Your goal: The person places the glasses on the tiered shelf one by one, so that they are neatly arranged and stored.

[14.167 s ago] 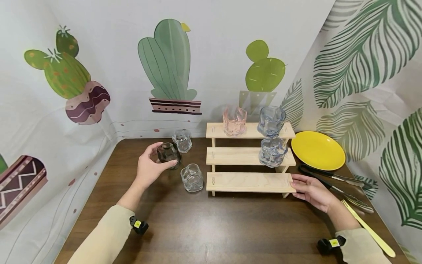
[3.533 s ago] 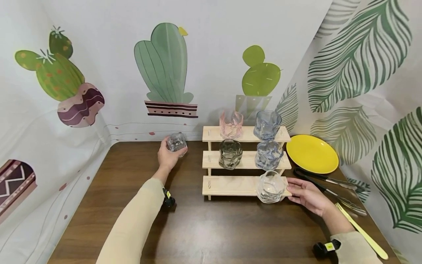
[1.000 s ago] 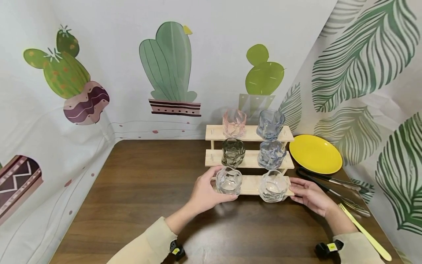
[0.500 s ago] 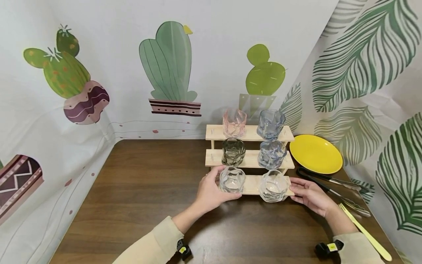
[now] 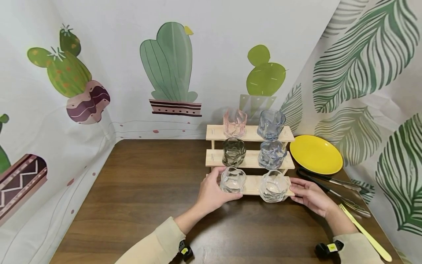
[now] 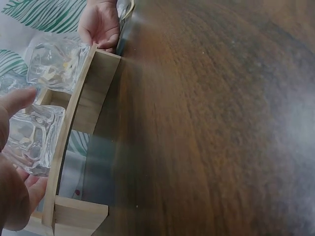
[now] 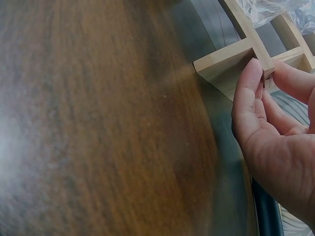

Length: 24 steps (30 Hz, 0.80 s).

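A three-tier wooden shelf (image 5: 253, 185) stands on the table. My left hand (image 5: 213, 191) grips a clear glass (image 5: 233, 181) at the left of the bottom tier, thumb in front and fingers around its far side; in the left wrist view this glass (image 6: 34, 140) sits on the board. Beside it stands another clear glass (image 5: 273, 187). My right hand (image 5: 311, 195) pinches the right end of the bottom board, its thumb and fingers on either side of the edge (image 7: 266, 69). The middle tier bears a smoky dark glass (image 5: 233, 152) and a blue glass (image 5: 272, 154).
On the top tier are a pink glass (image 5: 234, 124) and a blue glass (image 5: 271, 125). To the right of the shelf lie a yellow plate (image 5: 316, 154), black-handled tongs (image 5: 333, 190) and a yellow fork (image 5: 366, 233). Printed cloth hangs behind the brown table (image 5: 141, 190).
The left hand set the dark glass on the middle tier, then brought a clear glass from the table's back to the bottom tier, shifting it slightly right. The right hand keeps its hold.
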{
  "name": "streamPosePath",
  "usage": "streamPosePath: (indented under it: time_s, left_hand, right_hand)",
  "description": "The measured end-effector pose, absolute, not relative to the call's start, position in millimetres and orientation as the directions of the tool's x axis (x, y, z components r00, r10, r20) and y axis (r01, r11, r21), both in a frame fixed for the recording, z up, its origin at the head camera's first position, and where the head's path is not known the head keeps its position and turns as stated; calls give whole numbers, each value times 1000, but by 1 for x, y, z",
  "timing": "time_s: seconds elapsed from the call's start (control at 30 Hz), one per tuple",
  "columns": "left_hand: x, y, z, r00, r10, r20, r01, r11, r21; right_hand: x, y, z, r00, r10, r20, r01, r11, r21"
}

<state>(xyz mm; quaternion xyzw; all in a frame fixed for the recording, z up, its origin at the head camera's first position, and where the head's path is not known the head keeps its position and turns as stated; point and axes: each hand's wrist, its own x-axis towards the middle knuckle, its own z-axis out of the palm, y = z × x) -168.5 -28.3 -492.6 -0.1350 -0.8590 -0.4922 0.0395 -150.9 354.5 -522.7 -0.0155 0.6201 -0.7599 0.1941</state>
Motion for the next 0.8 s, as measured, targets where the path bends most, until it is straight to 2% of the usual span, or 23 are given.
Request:
streamPosePath:
  time_s: [0.43,0.67,0.8]
  left_hand:
    - [-166,-27,-492,-951,214,223,304,509,805]
    - [-166,-32,-491,-940,248,234,333,519,787]
    - [-167,-43,-487,-925,275,261,369,489,790]
  right_hand:
    - [-153,354,-516,-924,-279,-263,290,-60,-955]
    - [-154,356,-507,-937,-241,-252,250,41,-967]
    - [-152,361,-499,-954,-206,-217,210,55,-976]
